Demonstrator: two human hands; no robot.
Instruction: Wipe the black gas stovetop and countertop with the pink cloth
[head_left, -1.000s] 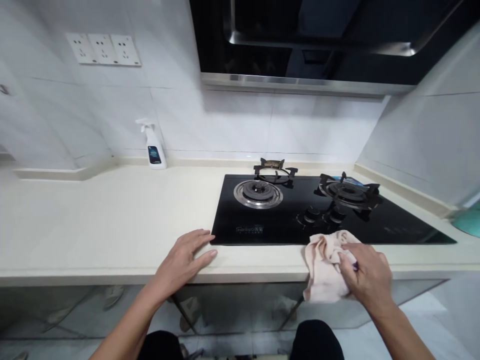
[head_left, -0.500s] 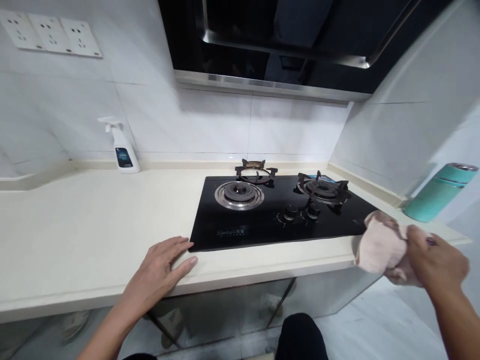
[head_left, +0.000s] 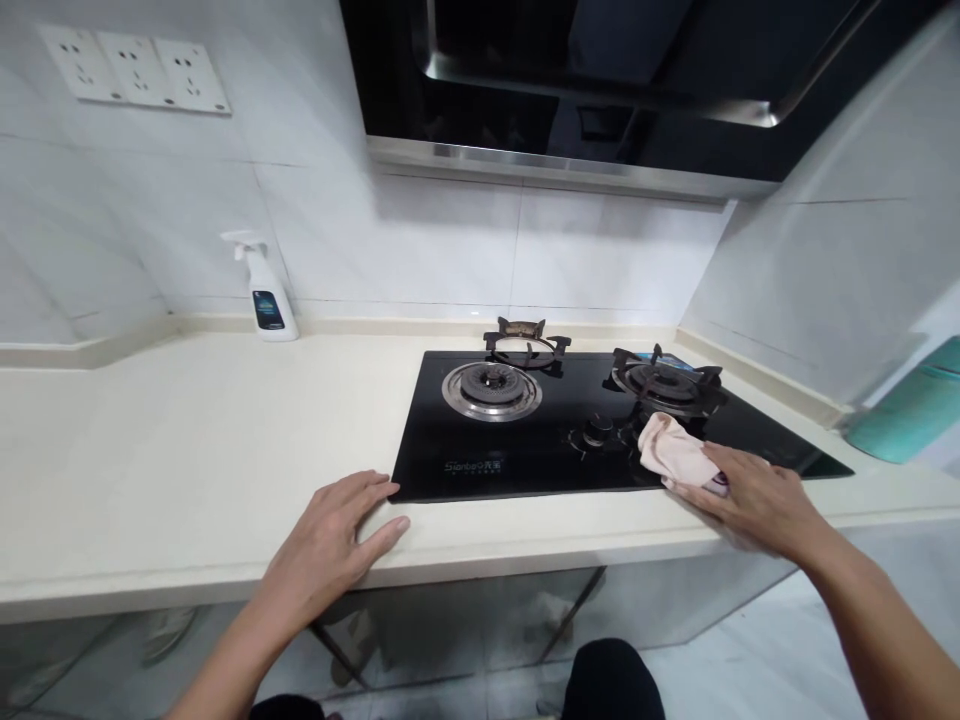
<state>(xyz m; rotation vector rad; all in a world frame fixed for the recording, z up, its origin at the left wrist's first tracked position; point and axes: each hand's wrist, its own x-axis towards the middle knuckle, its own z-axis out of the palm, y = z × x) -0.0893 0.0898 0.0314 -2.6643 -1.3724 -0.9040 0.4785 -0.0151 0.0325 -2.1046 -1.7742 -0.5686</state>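
Observation:
A pale pink cloth (head_left: 675,450) is bunched under the fingers of my right hand (head_left: 761,500), which presses it on the front right of the black glass gas stove (head_left: 540,455). The cloth covers part of the right control knob. My left hand (head_left: 334,530) rests with fingers apart on the front edge of the countertop (head_left: 247,440), fingertips at the stove's front left corner. The left burner (head_left: 492,388) is bare; its pan support (head_left: 527,345) sits behind it. Another pan support (head_left: 667,385) stands over the right burner.
A white spray bottle (head_left: 270,300) stands against the back wall at left. A teal tumbler (head_left: 911,405) is at the counter's right end. Above the stove hangs a black range hood (head_left: 562,130). Wall sockets (head_left: 135,70) are at upper left.
My right hand has brought the cloth from beyond the counter's front right edge leftward onto the stove top. My left hand stays in place. The view has shifted slightly left.

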